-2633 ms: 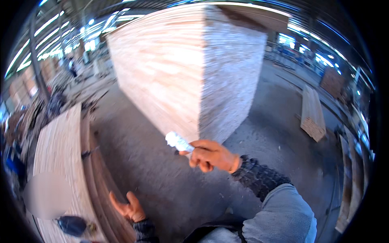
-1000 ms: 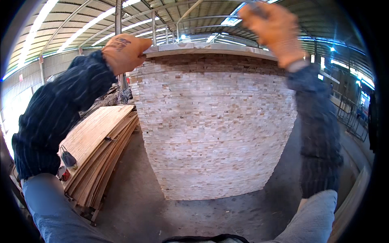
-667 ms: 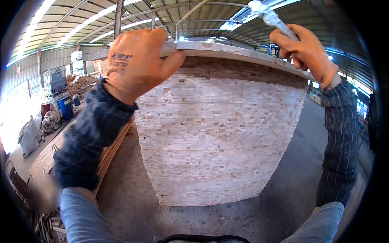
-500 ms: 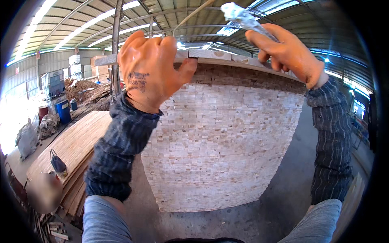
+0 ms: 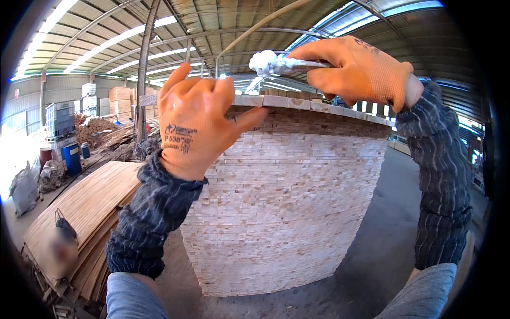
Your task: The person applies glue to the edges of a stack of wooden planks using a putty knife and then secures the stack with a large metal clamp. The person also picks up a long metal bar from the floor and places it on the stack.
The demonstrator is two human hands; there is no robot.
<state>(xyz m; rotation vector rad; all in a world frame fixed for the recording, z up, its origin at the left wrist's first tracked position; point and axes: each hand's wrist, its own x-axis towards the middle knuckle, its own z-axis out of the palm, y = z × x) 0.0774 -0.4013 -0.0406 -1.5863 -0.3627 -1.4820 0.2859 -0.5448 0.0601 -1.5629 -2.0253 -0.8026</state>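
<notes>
In front of me rises a tall stack [image 5: 287,202] of pale boards made of small wood strips, with thicker wooden blocks [image 5: 287,102] edging its top. My left hand [image 5: 194,125], in an orange glove, is at the top front edge with fingers apart and thumb stretched along the edge; I see nothing held in it. My right hand [image 5: 356,69], also gloved in orange, grips a slim tool [image 5: 303,64] between thumb and fingers above the top edge. White paste [image 5: 262,64] coats the tool's far end, so its exact kind is hidden.
At the left lies a lower pile of wooden panels [image 5: 90,194] with a dark bag [image 5: 65,226] on it. Beyond are blue drums [image 5: 71,158], a white tank [image 5: 60,119] in a cage and a steel post [image 5: 143,74]. Concrete floor [image 5: 374,234] surrounds the stack.
My right hand has swung left, bringing the pasted tool end closer to my left hand and lower. My left hand stays by the edge; the view has tilted up a little.
</notes>
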